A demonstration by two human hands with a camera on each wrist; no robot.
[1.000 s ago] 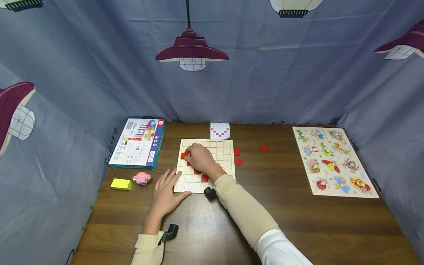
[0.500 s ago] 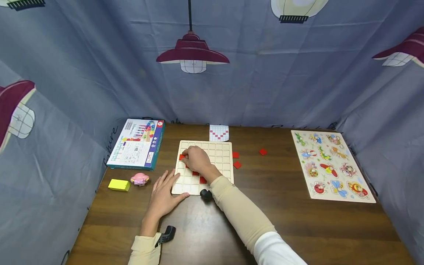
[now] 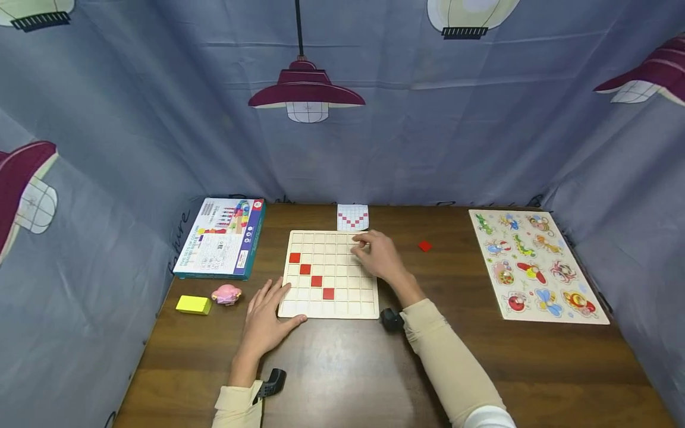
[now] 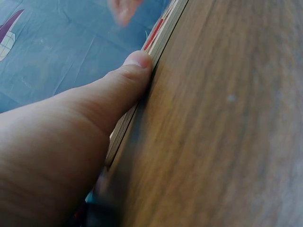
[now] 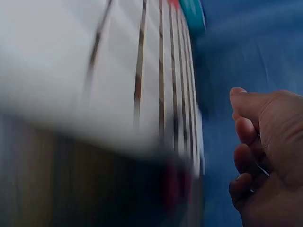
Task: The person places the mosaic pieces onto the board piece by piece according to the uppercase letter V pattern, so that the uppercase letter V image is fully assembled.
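A pale wooden grid board (image 3: 332, 306) lies on the table, with several red square tiles (image 3: 317, 281) set in a diagonal that runs down from its left side. My left hand (image 3: 264, 324) rests spread at the board's front left corner; in the left wrist view its thumb (image 4: 113, 90) touches the board's edge. Over the right edge of the board is my right hand (image 3: 379, 257), thumb and forefinger apart. Its fingers are loosely bent and hold nothing in the right wrist view. A blurred red patch (image 5: 175, 184) shows beside the board there.
A card (image 3: 352, 217) with a red V pattern lies behind the board. One red tile (image 3: 425, 246) lies to the right, before an insect picture board (image 3: 535, 267). At left are a boxed game (image 3: 219, 238), a yellow block (image 3: 194, 305) and a pink toy (image 3: 226, 295).
My right hand has left the leftmost red tile and moved right across the board. It now covers the spot where two loose red tiles lay. The left hand stays put.
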